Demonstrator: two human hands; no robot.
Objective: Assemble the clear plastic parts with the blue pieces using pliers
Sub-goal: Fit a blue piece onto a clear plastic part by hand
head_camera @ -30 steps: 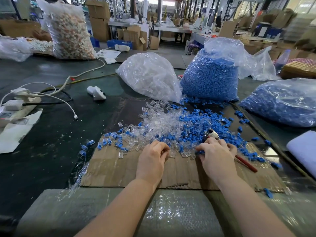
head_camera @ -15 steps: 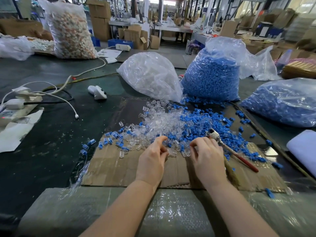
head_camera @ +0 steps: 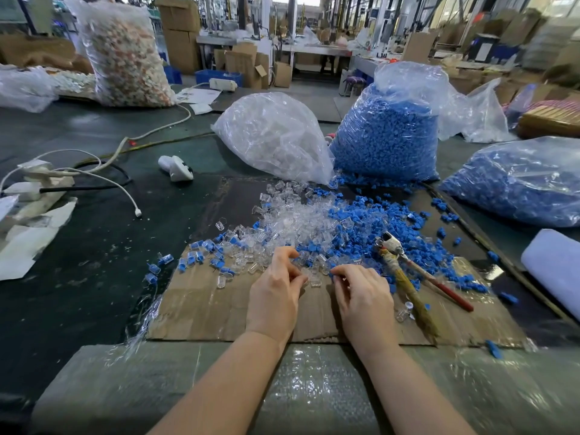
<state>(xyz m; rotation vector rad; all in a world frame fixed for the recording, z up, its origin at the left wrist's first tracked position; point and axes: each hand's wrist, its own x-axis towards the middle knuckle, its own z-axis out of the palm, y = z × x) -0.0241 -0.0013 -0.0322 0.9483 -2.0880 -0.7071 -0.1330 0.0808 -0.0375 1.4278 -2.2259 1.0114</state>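
A heap of clear plastic parts point(head_camera: 292, 221) and blue pieces point(head_camera: 361, 221) lies spread on a cardboard sheet point(head_camera: 204, 309). My left hand point(head_camera: 276, 290) has its fingers curled and pinches a clear part point(head_camera: 314, 280) at the heap's near edge. Close to its right, my right hand point(head_camera: 362, 293) curls its fingertips around what looks like a small blue piece, mostly hidden. The pliers point(head_camera: 405, 271), one handle red and one wrapped in brown tape, lie loose on the cardboard just right of my right hand. Several joined clear-and-blue pieces point(head_camera: 201, 255) sit at the left.
Behind the heap stand a bag of clear parts point(head_camera: 273, 136) and a bag of blue pieces point(head_camera: 386, 133); another blue bag point(head_camera: 518, 183) lies at the right. Cables and a power strip point(head_camera: 34, 180) lie at the left, a white roll point(head_camera: 552, 265) at the right.
My right hand has left the pliers, which now lie on the cardboard, and has moved left towards my left hand. My left hand stayed at the heap's near edge.
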